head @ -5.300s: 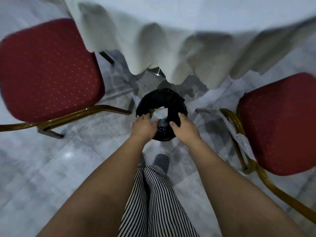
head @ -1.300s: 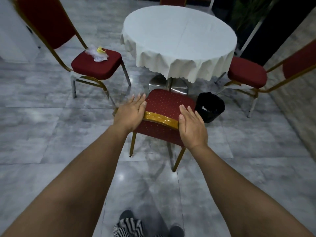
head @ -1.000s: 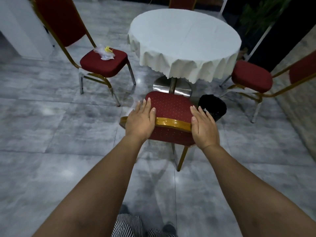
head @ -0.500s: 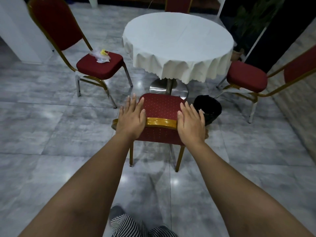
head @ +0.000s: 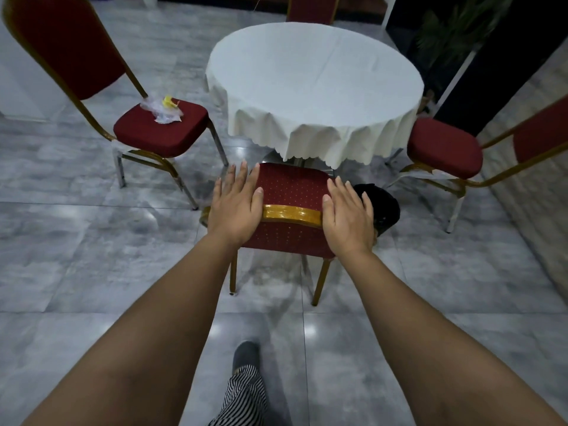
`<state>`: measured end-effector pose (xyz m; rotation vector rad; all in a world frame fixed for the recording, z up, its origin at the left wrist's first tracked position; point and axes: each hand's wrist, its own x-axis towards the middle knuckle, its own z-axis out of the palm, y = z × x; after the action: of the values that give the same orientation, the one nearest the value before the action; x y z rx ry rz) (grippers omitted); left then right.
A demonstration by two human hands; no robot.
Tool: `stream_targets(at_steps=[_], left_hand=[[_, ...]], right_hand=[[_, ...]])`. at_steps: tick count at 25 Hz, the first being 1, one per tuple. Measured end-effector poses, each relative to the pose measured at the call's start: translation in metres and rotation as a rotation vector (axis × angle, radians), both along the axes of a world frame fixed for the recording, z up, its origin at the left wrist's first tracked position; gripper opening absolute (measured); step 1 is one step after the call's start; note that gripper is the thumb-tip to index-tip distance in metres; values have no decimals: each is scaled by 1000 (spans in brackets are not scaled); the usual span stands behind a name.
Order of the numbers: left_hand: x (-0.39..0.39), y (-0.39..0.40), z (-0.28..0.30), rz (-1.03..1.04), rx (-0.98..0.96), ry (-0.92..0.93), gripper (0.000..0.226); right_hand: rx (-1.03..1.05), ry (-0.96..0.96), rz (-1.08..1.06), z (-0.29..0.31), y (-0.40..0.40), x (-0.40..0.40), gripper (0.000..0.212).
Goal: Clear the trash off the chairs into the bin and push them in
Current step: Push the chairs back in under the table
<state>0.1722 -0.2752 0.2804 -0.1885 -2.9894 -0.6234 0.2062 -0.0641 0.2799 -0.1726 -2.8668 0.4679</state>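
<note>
A red chair [head: 292,192] with a gold frame stands right in front of me, its seat reaching under the cloth of the round white table [head: 313,84]. My left hand [head: 235,204] and my right hand [head: 347,213] lie flat on the top of its backrest, fingers spread, gripping nothing. A black bin [head: 382,204] sits on the floor just right of this chair, partly hidden by my right hand. On the left chair's seat [head: 159,130] lies crumpled clear plastic trash [head: 164,109] with a yellow scrap. The right chair's seat [head: 442,146] is bare.
Grey glossy tiles cover the floor. Another red chair back [head: 312,7] shows behind the table. A potted plant [head: 442,32] and a dark wall stand at the back right. A white wall or pillar is at the far left. My foot and striped trouser leg show below.
Since the earliest frame my hands left the bin and I stood back. Over the last second my flat hands have moved forward with the near chair, whose seat now reaches under the tablecloth.
</note>
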Motion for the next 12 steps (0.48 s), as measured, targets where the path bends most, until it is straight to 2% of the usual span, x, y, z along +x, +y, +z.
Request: stream_targets(at_steps=[6,12], left_hand=[[-88,1,6,-51,-4,-52,55],[-139,-2,4,-91,-20,-37,55]], right_hand=[[7,-30,-36,3,-1,-84,65],[15,-33,-66,5,-4,-128,65]])
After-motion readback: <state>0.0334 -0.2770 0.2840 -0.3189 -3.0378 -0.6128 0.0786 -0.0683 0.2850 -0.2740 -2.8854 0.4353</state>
